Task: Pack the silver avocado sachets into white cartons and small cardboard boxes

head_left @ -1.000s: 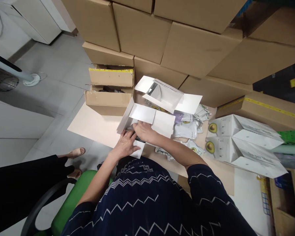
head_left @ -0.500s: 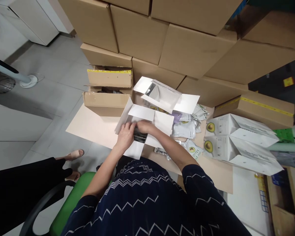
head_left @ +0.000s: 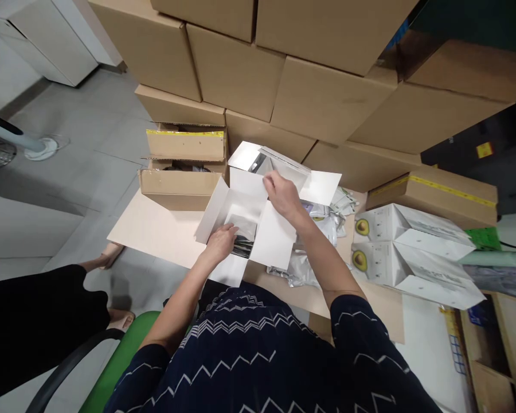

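Observation:
An open white box [head_left: 279, 232] with spread flaps stands in front of me. Several dark-edged flat packets [head_left: 243, 245] fill its near part, and a pale translucent packet [head_left: 244, 225] leans behind them. My left hand [head_left: 222, 242] reaches over the box's left side, its fingers laid out open on the packets. At the far side my right hand [head_left: 282, 196] is closed, with its fingertips at the right corner of the raised far flap [head_left: 246, 182]. A second open white box [head_left: 324, 184], partly hidden by my right hand, stands just behind, with something dark inside.
Brown cartons [head_left: 236, 74] are stacked along the back. An opened carton [head_left: 176, 189] stands left. Silver-white pouches [head_left: 303, 271] lie right, beside white boxes with avocado pictures [head_left: 374, 255]. A person in black clothing [head_left: 38, 330] is at the left, near my green chair [head_left: 124, 355].
My right hand has left the packets inside the box and moved up and right to the far flap. The left hand stays on the packets. The far flap reaches farther back.

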Tool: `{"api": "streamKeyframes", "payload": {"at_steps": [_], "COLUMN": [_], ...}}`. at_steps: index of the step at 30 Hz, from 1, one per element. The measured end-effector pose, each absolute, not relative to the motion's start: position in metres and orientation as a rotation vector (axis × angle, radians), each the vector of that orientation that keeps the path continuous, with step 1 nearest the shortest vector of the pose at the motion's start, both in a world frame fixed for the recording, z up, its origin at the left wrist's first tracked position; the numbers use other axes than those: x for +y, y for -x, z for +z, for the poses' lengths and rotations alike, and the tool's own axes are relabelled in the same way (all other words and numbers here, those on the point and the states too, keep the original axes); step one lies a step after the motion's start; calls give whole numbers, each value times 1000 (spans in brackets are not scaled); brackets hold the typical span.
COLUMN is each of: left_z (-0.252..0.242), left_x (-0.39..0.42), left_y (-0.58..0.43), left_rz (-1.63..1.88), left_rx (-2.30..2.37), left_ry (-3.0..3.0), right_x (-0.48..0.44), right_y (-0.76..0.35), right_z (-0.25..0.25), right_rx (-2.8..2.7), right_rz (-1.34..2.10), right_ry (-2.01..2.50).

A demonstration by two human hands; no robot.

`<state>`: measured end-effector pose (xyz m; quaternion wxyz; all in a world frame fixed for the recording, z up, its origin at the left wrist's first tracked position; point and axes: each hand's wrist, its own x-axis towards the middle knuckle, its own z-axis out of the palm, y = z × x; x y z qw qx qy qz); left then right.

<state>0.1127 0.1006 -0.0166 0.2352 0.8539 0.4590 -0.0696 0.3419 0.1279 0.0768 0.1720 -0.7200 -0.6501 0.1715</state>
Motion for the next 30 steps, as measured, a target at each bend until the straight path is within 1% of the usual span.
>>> {"api": "streamKeyframes", "payload": {"at_steps": [3,7,9,14,18,22,25,30], "left_z": [-16,-16,-16,-16,-15,-14,-14,-14], "left_x": [106,112,113,113,113,112,112,113], "left_y": [-114,-114,-115,-115,-113,-110,-109,-111], "left_rz": [-301,-359,-374,-385,-378,-364,-361,-381], "left_rx": [1182,1135,1125,1111,1103,1104,1099,1084], "left_ry": [-2299,-2297,-2297,-2290,-2282,-2279,-2279,-2287], "right_x": [164,218,238,258,255,250,248,254], "right_y": [-357,-374,-378,-376,-377,-384,-389,-388], "right_z": [76,64,56,38,27,20,17,11], "right_rx": [-1819,-1857,-1884,-2080,-2085,-2059,-2138,-2376], "right_rz": [479,723,776,649,711,603,550,202], "right_ry": [2177,2439,2581,2474,2490,2438,2397,2461]}}
